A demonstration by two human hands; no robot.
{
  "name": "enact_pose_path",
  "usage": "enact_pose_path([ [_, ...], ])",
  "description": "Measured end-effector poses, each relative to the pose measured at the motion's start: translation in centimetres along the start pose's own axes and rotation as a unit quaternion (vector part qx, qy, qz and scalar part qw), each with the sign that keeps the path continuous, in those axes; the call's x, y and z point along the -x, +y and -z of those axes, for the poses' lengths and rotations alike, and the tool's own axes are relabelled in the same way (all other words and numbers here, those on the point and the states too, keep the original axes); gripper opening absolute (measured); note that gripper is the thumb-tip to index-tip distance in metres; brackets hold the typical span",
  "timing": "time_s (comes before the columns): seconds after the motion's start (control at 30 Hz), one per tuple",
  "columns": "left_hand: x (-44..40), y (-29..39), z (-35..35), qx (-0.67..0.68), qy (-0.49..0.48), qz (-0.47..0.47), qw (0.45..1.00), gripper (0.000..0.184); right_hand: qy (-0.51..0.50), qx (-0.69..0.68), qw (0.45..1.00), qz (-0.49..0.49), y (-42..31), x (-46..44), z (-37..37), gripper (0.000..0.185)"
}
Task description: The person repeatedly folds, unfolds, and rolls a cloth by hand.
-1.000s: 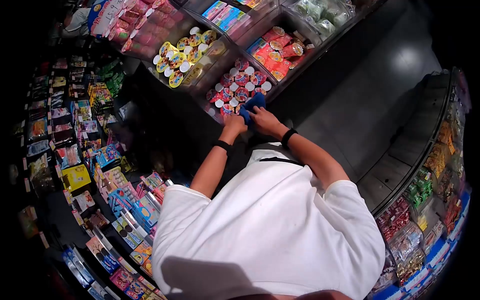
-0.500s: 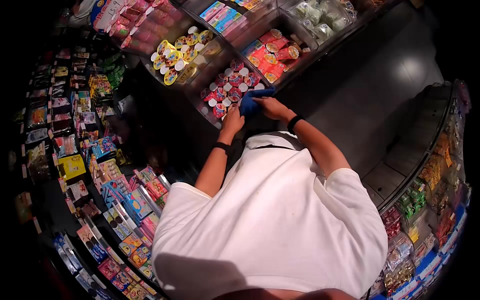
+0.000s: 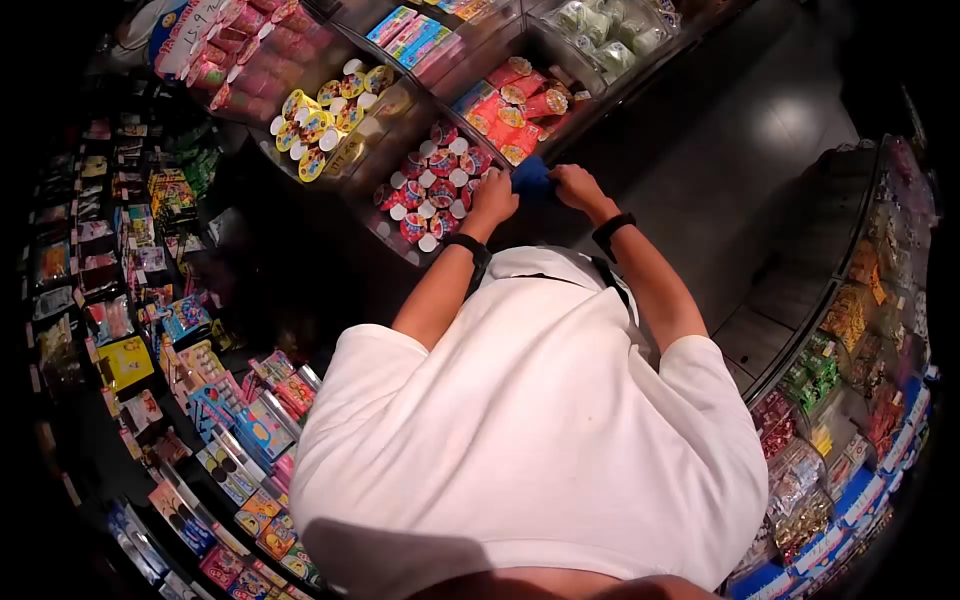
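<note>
Shelving [image 3: 110, 425] at far left: tiered racks of packets, one yellow packet [image 3: 125, 362] among them, small boxes [image 3: 277, 537] in the rows nearer the body. Handwritten sign [image 3: 187, 38], one, upper left, beside pink-wrapped goods [image 3: 255, 85]. Yellow cups [image 3: 314, 124], a heap, lay in a clear-walled compartment; red cups [image 3: 442, 162], with white lids or bases showing between, lay in the compartment nearest the hands. Left hand [image 3: 495, 198], one, black band [image 3: 470, 252] at the wrist: fingers curled in, gripping the near edge of a blue cloth [image 3: 532, 179]. Said cloth, bunched, hung between the two hands at the right corner of the red cups' compartment, below the red packets [image 3: 548, 103]; whether it touched the compartment wall could not be told. Right hand [image 3: 583, 188], one, second band [image 3: 612, 232] at the wrist: fingers closed on the cloth's other side. Condition, by judgement: handling under way, cloth taken up in both hands and not yet put down; no cup was seen in either hand, and nothing showed the work as finished. Far right: grey floor [image 3: 720, 170], then a curved rack holding green packets [image 3: 812, 372]
</note>
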State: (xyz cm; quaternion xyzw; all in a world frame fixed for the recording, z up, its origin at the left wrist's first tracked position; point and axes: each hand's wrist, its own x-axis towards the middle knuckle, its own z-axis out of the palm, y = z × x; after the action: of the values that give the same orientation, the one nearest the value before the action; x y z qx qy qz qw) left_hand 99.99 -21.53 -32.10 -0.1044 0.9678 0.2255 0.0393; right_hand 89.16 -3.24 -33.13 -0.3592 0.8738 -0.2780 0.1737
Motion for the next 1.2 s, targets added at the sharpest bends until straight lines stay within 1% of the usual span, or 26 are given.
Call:
enact_pose_path([
  [0.07, -1.5, 0.7, 0.0, -0.025, -0.069, 0.053, 0.996, 0.048, -0.064, -0.011, 0.996, -0.064, 1.1, 0.8, 0.6, 0.029],
  [0.1, -1.5, 0.0, -0.4, 0.004, -0.051, 0.041, 0.998, 0.044, -0.055, -0.031, 0.996, -0.057, 0.9, 1.6, 0.1, 0.033],
  [0.13, -1.4, -0.9, -0.5, 0.014, -0.043, 0.049, 0.998, 0.044, -0.108, -0.010, 0.994, -0.015, 1.1, 1.9, 0.0, 0.037],
  [0.17, -1.0, -1.7, 0.1, 0.012, -0.085, 0.050, 0.995, 0.046, -0.147, -0.040, 0.988, -0.030, 0.8, 2.1, -0.6, 0.042],
  [0.2, -0.4, -2.6, 0.7, 0.008, -0.126, 0.050, 0.991, 0.048, -0.149, -0.054, 0.987, -0.002, -0.2, 2.3, -0.9, 0.043],
  [0.27, 1.7, -4.9, 2.1, 0.063, -0.160, 0.127, 0.977, 0.046, -0.195, -0.084, 0.977, -0.001, -0.8, 2.2, -2.4, 0.041],
  [0.33, 4.5, -7.9, 3.2, 0.019, -0.196, 0.134, 0.971, 0.052, -0.287, -0.075, 0.955, -0.007, -1.4, 1.5, -3.6, 0.039],
  [0.4, 7.8, -10.8, 3.6, 0.025, -0.181, 0.102, 0.978, 0.057, -0.299, -0.045, 0.952, 0.039, -1.4, 1.0, -5.4, 0.038],
  [0.43, 8.9, -11.4, 3.9, 0.041, -0.182, 0.142, 0.972, 0.062, -0.287, -0.054, 0.956, 0.033, -1.6, 0.8, -6.4, 0.032],
  [0.5, 10.4, -11.5, 5.3, 0.135, -0.157, 0.157, 0.966, 0.054, -0.280, -0.015, 0.960, 0.008, -3.4, -0.3, -6.2, 0.033],
  [0.53, 10.5, -11.3, 6.3, 0.158, -0.191, 0.154, 0.956, 0.051, -0.269, 0.013, 0.963, -0.010, -4.7, -0.9, -5.6, 0.035],
  [0.6, 9.7, -11.8, 5.5, 0.114, -0.097, 0.112, 0.982, 0.042, -0.227, -0.203, 0.949, -0.083, -5.3, -3.2, -5.5, 0.033],
  [0.63, 8.3, -11.7, 6.3, 0.138, -0.170, 0.134, 0.966, 0.041, -0.220, -0.283, 0.931, -0.070, -4.9, -4.4, -5.3, 0.031],
  [0.67, 6.9, -10.9, 7.2, 0.123, -0.095, 0.115, 0.981, 0.040, -0.163, -0.409, 0.888, -0.131, -7.7, -4.3, -2.3, 0.028],
  [0.7, 4.8, -10.6, 7.9, 0.168, -0.080, 0.096, 0.978, 0.043, -0.126, -0.416, 0.895, -0.103, -7.7, -5.2, -1.4, 0.026],
  [0.73, 3.9, -8.5, 9.4, 0.159, 0.100, 0.081, 0.979, 0.042, -0.086, -0.423, 0.899, -0.075, -7.5, -6.6, -0.5, 0.024],
  [0.77, 1.4, -8.3, 10.3, 0.179, 0.173, 0.025, 0.968, 0.045, -0.037, -0.385, 0.920, -0.063, -8.3, -7.5, 0.7, 0.024],
  [0.83, -1.4, -5.2, 14.9, 0.254, 0.232, 0.039, 0.938, 0.047, 0.046, -0.302, 0.951, -0.056, -9.1, -8.3, 2.6, 0.029],
  [0.87, -3.5, -5.8, 14.1, 0.254, 0.281, -0.013, 0.925, 0.048, 0.060, -0.254, 0.964, -0.051, -9.9, -8.1, 3.5, 0.035],
  [0.93, -6.4, -6.4, 13.3, 0.126, 0.309, -0.103, 0.937, 0.050, 0.075, -0.115, 0.990, 0.026, -7.8, -8.7, 1.7, 0.036],
  [1.03, -7.3, -6.6, 9.5, 0.027, 0.178, -0.054, 0.982, 0.049, 0.030, 0.016, 0.999, -0.033, -9.6, -5.8, 1.3, 0.040],
  [1.07, -7.6, -7.8, 7.2, 0.093, 0.183, -0.099, 0.974, 0.048, 0.027, -0.021, 0.998, -0.054, -10.3, -4.5, 1.2, 0.040],
  [1.1, -8.0, -8.0, 6.2, 0.076, 0.185, -0.116, 0.973, 0.048, 0.070, -0.027, 0.996, -0.053, -9.8, -3.3, -0.2, 0.040],
  [1.13, -6.7, -7.0, 7.6, 0.005, 0.158, -0.157, 0.975, 0.045, 0.057, -0.049, 0.994, -0.080, -10.6, -1.8, 0.1, 0.041],
  [1.17, -6.8, -7.2, 5.6, 0.079, 0.160, -0.147, 0.973, 0.043, 0.059, -0.043, 0.992, -0.107, -10.4, -0.5, -0.5, 0.041],
  [1.2, -5.5, -6.0, 6.1, 0.056, 0.116, -0.150, 0.980, 0.043, 0.055, -0.037, 0.989, -0.134, -9.6, 1.2, -1.4, 0.041],
])
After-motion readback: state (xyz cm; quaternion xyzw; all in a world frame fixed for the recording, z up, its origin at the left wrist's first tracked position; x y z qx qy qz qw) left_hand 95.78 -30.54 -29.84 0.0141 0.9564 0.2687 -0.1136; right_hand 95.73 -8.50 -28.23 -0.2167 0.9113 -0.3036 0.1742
